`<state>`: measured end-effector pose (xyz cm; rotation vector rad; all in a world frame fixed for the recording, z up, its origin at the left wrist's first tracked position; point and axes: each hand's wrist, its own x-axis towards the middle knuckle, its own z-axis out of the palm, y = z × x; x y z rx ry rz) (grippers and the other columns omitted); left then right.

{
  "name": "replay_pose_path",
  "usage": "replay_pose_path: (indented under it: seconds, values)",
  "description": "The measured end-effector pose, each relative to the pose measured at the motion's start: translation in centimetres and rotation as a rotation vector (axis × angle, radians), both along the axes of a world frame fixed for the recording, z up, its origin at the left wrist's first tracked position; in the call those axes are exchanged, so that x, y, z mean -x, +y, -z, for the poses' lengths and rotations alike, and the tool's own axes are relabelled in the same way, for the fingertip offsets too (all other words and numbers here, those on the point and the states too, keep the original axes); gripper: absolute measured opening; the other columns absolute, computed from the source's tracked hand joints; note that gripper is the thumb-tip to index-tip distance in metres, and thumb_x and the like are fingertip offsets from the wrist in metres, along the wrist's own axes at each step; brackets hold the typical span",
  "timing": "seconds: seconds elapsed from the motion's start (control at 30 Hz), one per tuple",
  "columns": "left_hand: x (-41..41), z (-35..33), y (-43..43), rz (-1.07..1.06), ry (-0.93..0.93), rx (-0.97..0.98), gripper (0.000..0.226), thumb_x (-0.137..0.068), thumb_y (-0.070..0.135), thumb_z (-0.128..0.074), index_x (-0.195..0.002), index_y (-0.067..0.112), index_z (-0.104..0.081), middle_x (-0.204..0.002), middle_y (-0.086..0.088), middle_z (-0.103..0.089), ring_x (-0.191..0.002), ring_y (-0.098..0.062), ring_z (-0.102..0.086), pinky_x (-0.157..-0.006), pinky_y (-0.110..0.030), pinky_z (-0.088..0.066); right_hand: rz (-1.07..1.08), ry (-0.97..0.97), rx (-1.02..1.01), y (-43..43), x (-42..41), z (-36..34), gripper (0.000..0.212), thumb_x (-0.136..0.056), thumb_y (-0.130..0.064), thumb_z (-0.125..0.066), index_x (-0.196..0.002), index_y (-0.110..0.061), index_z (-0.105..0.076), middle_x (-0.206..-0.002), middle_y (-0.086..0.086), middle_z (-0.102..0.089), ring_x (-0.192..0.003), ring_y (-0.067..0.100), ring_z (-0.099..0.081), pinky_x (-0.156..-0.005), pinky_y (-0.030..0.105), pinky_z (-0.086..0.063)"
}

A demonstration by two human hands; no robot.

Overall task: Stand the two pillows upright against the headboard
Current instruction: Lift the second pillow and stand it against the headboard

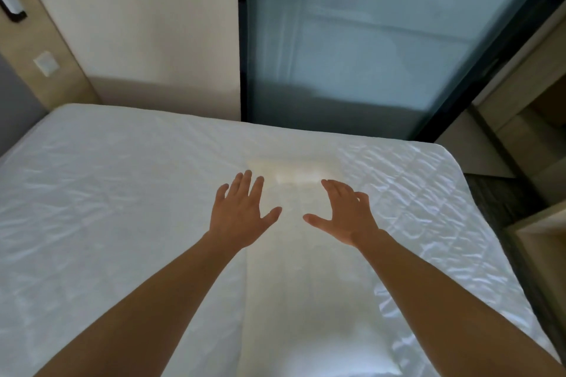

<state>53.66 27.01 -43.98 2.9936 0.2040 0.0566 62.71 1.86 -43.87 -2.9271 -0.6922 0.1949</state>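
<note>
Both grips spread open and empty, the left hand point(242, 211) and right hand point(344, 214) reach over the bed point(107, 193), seemingly toward a pale pillow point(303, 254) lying flat beneath them, not yet lifted.

A bed point(122, 193) with a wrinkled white quilted cover fills the scene; a long white pillow point(306, 285) lies on it, reaching toward the near edge.
</note>
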Motion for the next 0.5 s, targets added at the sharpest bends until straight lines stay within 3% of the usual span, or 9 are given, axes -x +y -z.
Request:
replay_pose_path:
  seconds: [0.27, 0.5]
  values:
    - [-8.6, 14.0, -1.2, 0.005, 0.078, -0.006, 0.093, -0.09, 0.081, -0.014, -0.159, 0.02, -0.027, -0.169, -0.011, -0.024, -0.155, -0.027, -0.02, -0.12, -0.051, -0.024, 0.084, 0.093, 0.035, -1.9, -6.8, 13.2, 0.113, -0.075, -0.095, -0.031, -0.162, -0.024, -0.019, -0.168, -0.003, -0.025, -0.154, 0.015, -0.019, -0.119, 0.048, -0.018]
    - [-12.7, 25.0, -0.9, -0.128, 0.193, 0.088, 0.093, -0.09, 0.082, -0.02, -0.16, 0.022, -0.017, -0.171, -0.01, -0.016, -0.155, -0.028, -0.017, -0.117, -0.055, -0.029, 0.265, 0.169, 0.029, -3.5, -11.7, 22.9, 0.116, -0.073, -0.097, -0.032, -0.163, -0.025, -0.013, -0.17, -0.001, -0.019, -0.154, 0.019, -0.016, -0.116, 0.056, -0.024]
